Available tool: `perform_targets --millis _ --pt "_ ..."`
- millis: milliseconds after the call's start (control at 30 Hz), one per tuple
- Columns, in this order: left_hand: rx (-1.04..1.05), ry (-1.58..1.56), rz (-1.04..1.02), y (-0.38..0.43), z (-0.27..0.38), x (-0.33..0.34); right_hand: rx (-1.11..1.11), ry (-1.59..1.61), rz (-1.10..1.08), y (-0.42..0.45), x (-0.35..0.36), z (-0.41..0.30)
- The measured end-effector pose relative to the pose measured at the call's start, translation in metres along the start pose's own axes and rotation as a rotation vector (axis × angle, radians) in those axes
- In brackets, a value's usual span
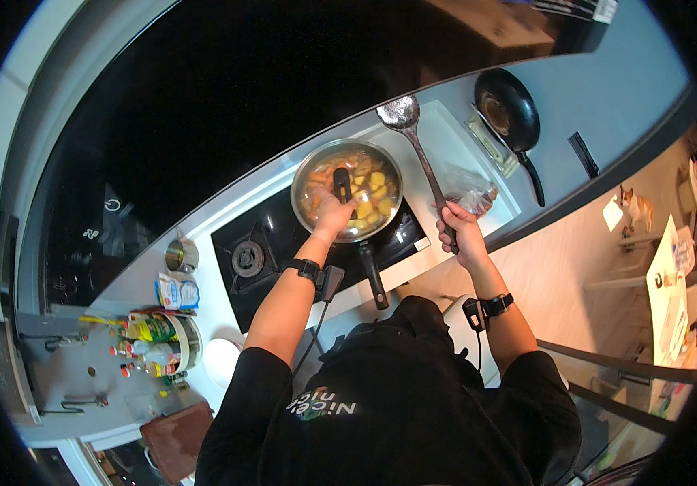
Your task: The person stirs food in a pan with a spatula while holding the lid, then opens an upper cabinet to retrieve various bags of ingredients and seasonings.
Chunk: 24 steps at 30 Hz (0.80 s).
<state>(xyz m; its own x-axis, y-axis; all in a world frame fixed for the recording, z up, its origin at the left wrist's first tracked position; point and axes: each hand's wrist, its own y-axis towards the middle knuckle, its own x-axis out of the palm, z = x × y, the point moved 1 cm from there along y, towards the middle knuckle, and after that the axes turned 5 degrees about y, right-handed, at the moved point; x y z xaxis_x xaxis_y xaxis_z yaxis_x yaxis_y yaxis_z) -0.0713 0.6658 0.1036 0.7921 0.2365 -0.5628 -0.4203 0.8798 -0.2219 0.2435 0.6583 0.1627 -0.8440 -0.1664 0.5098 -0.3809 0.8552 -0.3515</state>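
Note:
A frying pan (373, 273) with a long black handle stands on the black gas hob (275, 225), with pieces of potato and carrot showing in liquid under its glass lid (348, 149). My left hand (333, 212) grips the black knob (341, 184) at the middle of the lid. In my right hand (461, 232) is the dark handle of a metal ladle (401, 112); its bowl points away from me, over the back of the white counter. Just behind that hand lies a clear plastic bag (471, 188), its contents hard to make out.
An empty-looking second burner (247, 259) is left of the pan. Farther left are a steel cup (182, 255), a white packet (177, 291) and a rack (190, 343) of bottles. A black wok-like pan (509, 109) hangs at right. The range hood (202, 121) overhangs the counter.

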Motion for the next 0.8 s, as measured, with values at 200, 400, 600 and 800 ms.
perform_targets --millis 200,400,600,800 --pt "0.295 0.149 0.36 -0.056 -0.059 -0.054 0.132 -0.16 -0.206 -0.002 0.062 0.011" --pt "0.075 -0.344 -0.098 -0.213 -0.154 -0.115 0.422 -0.484 -0.643 -0.034 0.16 0.059" --pt "-0.257 -0.379 -0.148 -0.36 -0.248 -0.148 0.686 -0.747 -1.066 -0.058 0.272 0.226" --pt "-0.562 -0.683 0.034 -0.475 -0.323 -0.142 0.84 -0.881 -1.12 -0.102 0.317 0.372"
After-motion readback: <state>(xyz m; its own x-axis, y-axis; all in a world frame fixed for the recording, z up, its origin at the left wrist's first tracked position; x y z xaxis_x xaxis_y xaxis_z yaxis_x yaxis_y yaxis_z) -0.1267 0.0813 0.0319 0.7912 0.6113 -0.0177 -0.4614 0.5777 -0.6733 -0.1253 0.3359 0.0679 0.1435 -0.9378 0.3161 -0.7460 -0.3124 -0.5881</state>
